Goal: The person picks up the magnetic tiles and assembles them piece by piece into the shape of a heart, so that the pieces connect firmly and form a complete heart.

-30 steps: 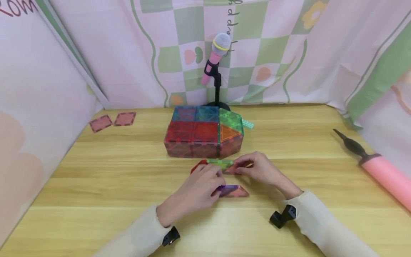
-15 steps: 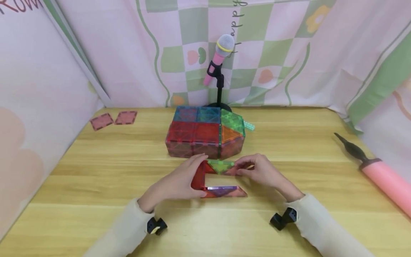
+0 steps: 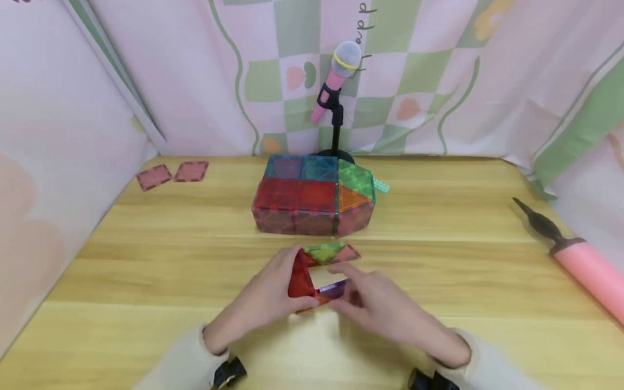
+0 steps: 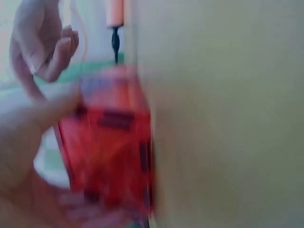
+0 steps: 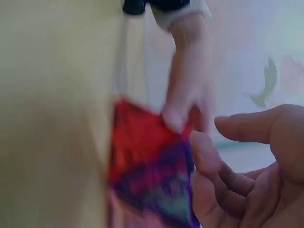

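A small U-shaped frame of see-through magnetic tiles stands on the wooden table. Its left end is a red square tile (image 3: 299, 279); the far side has a green triangle tile (image 3: 324, 251) and a pink tile (image 3: 348, 253). On the near side is a purple triangle tile (image 3: 333, 292), partly behind my right hand (image 3: 390, 309). My left hand (image 3: 263, 290) grips the red end, thumb at the near corner and fingers at the far one. My right fingertips (image 5: 202, 147) are right at the purple tile's edge, thumb apart from them.
Behind the frame sits a larger tile block (image 3: 312, 203) in red, blue, green and orange. A pink microphone (image 3: 336, 81) on a black stand rises behind it. Two pink diamond tiles (image 3: 191, 171) lie far left, a pink pump (image 3: 592, 271) at right. Printed cloth walls surround the table.
My left hand went from above the frame to its left end. My right hand left the far side's pink tile and came nearer, to the near side. The frame has shifted left and splayed wider.
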Demonstrator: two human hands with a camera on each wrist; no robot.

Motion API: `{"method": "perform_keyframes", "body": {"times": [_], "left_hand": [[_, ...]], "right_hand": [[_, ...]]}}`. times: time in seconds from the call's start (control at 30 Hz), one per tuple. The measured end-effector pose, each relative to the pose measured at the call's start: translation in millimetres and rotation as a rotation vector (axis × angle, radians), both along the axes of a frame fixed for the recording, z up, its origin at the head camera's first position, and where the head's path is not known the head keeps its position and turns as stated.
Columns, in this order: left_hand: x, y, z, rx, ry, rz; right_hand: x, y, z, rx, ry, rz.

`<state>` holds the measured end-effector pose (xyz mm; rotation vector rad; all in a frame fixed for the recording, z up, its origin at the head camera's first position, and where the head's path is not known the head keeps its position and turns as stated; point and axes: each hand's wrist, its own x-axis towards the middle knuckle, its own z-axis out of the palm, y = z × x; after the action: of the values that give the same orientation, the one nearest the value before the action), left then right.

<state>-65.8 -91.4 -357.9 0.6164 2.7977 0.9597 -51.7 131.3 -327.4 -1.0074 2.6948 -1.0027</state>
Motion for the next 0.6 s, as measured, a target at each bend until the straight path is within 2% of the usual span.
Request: {"method": "perform_keyframes", "body": {"times": [0.1, 0.2, 0.37, 0.5, 0.6], "left_hand": [[13.5, 6.7, -0.2, -0.009, 0.038, 0.098], [26.2, 11.9, -0.8, -0.019, 0.066, 0.139], [43.5, 15.3, 1.1, -0.031, 0.091, 0.153], [52.9, 17.8, 7.2, -0.034, 0.041, 0.133], [56.0, 20.1, 11.2, -0.041, -0.003, 0.097]], "right_hand": [[8.9, -9.1, -4.5, -0.009, -0.112, 0.042], [9.7, -13.6, -9.5, -0.039, -0.181, 0.049], [5.1, -9.3, -15.2, -0.045, -0.154, 0.034], [-2.3, -0.4, -14.9, 0.002, -0.105, 0.015], [-9.6, 7.5, -12.4, 0.043, -0.078, 0.039]]}}
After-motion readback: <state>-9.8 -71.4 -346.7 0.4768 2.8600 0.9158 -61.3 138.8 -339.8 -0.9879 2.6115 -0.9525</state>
